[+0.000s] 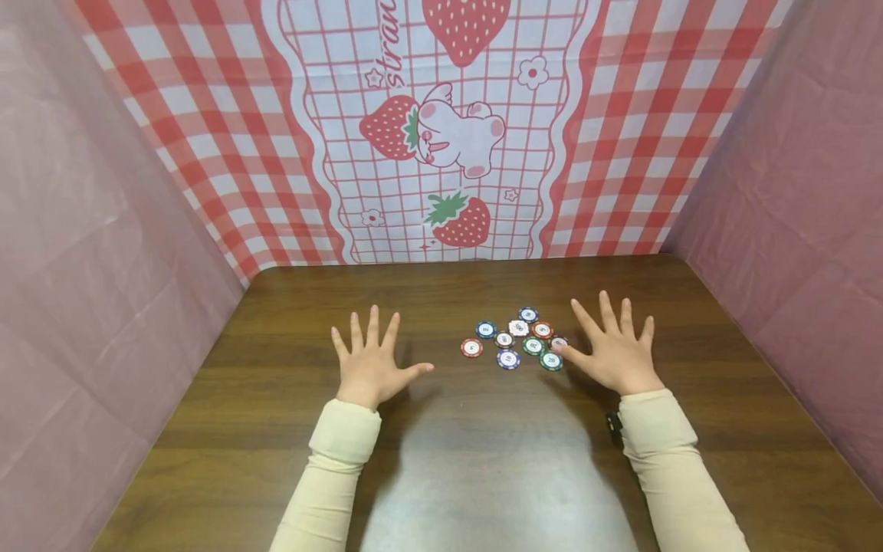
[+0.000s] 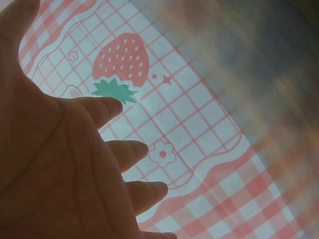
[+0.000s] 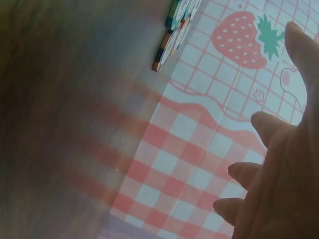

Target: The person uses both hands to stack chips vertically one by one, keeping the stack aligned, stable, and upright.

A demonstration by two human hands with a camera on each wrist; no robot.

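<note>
Several poker chips lie in a loose cluster on the brown wooden table (image 1: 290,337), among them a red chip (image 1: 472,348) at the left, a blue chip (image 1: 528,315) at the back and a green chip (image 1: 551,360) at the front right. My left hand (image 1: 370,368) is left of the cluster, fingers spread, holding nothing. Right of it my right hand (image 1: 616,356) is spread as well, its thumb overlapping a dark-rimmed chip in the head view. Whether the thumb touches that chip I cannot tell. The right wrist view catches a few chip edges, including a black-and-orange chip (image 3: 162,52).
A red-and-white checked cloth (image 1: 621,138) with strawberry prints hangs behind the table's far edge. Pink fabric walls (image 1: 110,230) stand on the left and right sides. A small black object (image 1: 613,426) shows at the right sleeve's cuff.
</note>
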